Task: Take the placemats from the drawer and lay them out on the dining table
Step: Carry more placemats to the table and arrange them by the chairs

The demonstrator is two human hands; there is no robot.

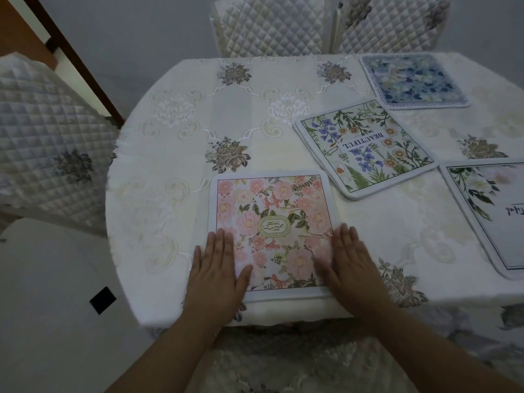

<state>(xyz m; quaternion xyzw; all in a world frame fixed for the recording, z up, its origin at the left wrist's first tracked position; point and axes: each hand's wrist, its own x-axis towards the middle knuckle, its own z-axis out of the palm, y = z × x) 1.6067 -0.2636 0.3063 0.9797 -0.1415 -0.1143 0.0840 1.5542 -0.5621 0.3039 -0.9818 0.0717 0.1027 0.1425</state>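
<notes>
A pink floral placemat (272,219) lies flat near the front edge of the dining table (175,143). My left hand (217,268) rests flat on its near left corner, fingers straight. My right hand (350,262) rests flat on its near right edge, fingers straight too. Further right, a placemat with blue flowers and the word BEAUTIFUL (365,148) lies at an angle. A blue patterned placemat (412,80) sits at the far right. A white placemat with green leaves (493,217) is cut off by the right frame edge.
The table carries a cream embroidered tablecloth with grey flower motifs. Quilted chairs stand at the far side (272,26), (394,24) and at the left (54,137). Pale floor shows at the lower left, with a small black square (102,299) on it.
</notes>
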